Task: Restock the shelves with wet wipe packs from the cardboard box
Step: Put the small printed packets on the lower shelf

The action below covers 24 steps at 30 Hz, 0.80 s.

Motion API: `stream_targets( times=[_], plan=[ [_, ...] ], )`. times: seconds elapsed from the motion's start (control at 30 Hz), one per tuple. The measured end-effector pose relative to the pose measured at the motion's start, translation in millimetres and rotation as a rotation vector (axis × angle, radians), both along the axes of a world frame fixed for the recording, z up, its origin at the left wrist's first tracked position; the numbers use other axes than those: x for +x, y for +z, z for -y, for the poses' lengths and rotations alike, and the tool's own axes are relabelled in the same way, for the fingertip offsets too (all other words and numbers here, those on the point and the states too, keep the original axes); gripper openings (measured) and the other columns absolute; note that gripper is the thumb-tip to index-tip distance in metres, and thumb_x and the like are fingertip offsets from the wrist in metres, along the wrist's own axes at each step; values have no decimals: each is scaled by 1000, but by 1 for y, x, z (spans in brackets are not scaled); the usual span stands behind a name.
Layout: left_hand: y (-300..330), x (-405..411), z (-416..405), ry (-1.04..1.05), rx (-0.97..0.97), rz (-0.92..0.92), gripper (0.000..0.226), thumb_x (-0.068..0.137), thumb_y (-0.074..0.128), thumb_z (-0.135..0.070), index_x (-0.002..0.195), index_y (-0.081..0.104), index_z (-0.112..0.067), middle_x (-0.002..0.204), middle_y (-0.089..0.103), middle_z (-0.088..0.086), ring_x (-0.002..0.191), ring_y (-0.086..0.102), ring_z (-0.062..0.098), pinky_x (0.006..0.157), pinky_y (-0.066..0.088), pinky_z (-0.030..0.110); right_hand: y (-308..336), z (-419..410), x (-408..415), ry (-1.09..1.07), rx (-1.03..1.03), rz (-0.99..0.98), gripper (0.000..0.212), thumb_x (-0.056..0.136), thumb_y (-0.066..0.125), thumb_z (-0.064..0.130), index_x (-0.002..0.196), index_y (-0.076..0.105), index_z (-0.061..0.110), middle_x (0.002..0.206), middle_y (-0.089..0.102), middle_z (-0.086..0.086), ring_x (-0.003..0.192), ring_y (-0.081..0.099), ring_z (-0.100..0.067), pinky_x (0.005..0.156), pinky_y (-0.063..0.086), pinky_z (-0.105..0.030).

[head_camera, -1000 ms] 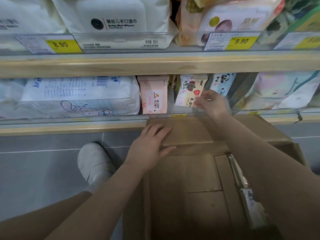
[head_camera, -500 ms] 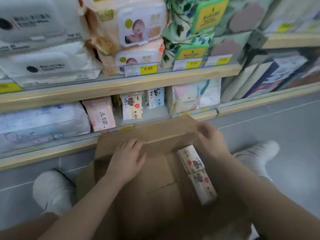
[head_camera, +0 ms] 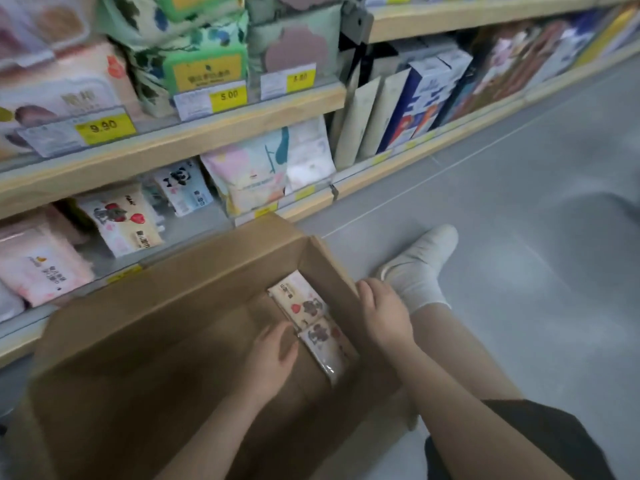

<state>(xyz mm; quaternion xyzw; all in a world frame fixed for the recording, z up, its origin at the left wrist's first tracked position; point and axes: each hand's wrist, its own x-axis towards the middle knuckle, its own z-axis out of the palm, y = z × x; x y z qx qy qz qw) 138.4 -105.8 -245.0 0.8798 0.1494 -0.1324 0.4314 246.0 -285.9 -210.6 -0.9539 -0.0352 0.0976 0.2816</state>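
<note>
Grey floor tiles (head_camera: 519, 216) run along a low wooden shelf (head_camera: 194, 133) stocked with soft packs, and a cardboard box (head_camera: 145, 327) stands open on the floor just in front of it. Inside the box, against its right wall, lie two wet wipe packs (head_camera: 311, 323) end to end, with a printed pattern like the one on the pack (head_camera: 121, 220) already standing on the bottom shelf. The left hand (head_camera: 273, 355) is down inside the box, touching the nearer pack; its fingers look loosely curved, but the picture is blurred and I cannot tell if they have closed on it. The right hand (head_camera: 381, 313) rests on the right rim of the box, fingers curled over the edge, I think to steady it. The step seems to be picking up the next pack. The next move needs a firm hold on it, then lifting it to the place beside its matching pack.
</note>
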Motion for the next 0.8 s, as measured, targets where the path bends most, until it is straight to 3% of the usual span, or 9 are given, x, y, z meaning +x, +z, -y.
stream_targets(
  times=[0.1, 0.3, 0.43, 0.53, 0.67, 0.8],
  plan=[
    [-26, 6, 13, 51, -52, -73, 39, 89, 59, -20, 127, 52, -15, 119, 60, 4, 111, 57, 20, 96, 46, 33, -3, 2, 1, -3, -4, -20, 30, 101, 35, 30, 108, 62, 19, 107, 60, -3, 105, 52, -19, 69, 21, -19],
    [-65, 32, 48, 367, -173, -162, 31, 86, 65, -18, 109, 56, 1, 103, 68, 19, 97, 64, 34, 78, 46, 34, -13, 2, 2, -35, 86, -38, 31, 101, 35, 26, 105, 64, 15, 102, 60, -4, 99, 53, -18, 73, 27, -19],
    [-77, 40, 65, 522, -284, -171, 28, 78, 73, -7, 92, 50, -4, 92, 67, 21, 81, 63, 27, 69, 42, 30, -17, 5, 3, -32, 70, -13, 30, 100, 35, 25, 101, 64, 15, 98, 59, -3, 96, 52, -17, 69, 24, -19],
    [-75, 43, 66, 558, -319, -170, 32, 76, 73, 0, 89, 44, -8, 78, 59, 12, 71, 54, 20, 65, 42, 30, -19, 7, 4, -29, 74, -1, 30, 100, 35, 25, 99, 64, 14, 96, 59, -3, 95, 51, -17, 70, 25, -20],
    [-71, 37, 55, 623, -391, -249, 33, 77, 70, 3, 74, 46, -19, 72, 54, 3, 78, 62, 29, 76, 54, 48, -21, 8, 3, -41, 73, 7, 31, 100, 34, 27, 98, 62, 15, 97, 59, -2, 95, 52, -17, 74, 31, -25],
    [-62, 16, 34, 609, -409, -267, 27, 82, 66, 1, 70, 52, -19, 85, 61, 9, 85, 65, 32, 82, 54, 50, -18, 5, 1, -35, 43, 35, 30, 100, 35, 28, 103, 61, 16, 101, 59, -2, 97, 52, -18, 73, 29, -23]
  ],
)
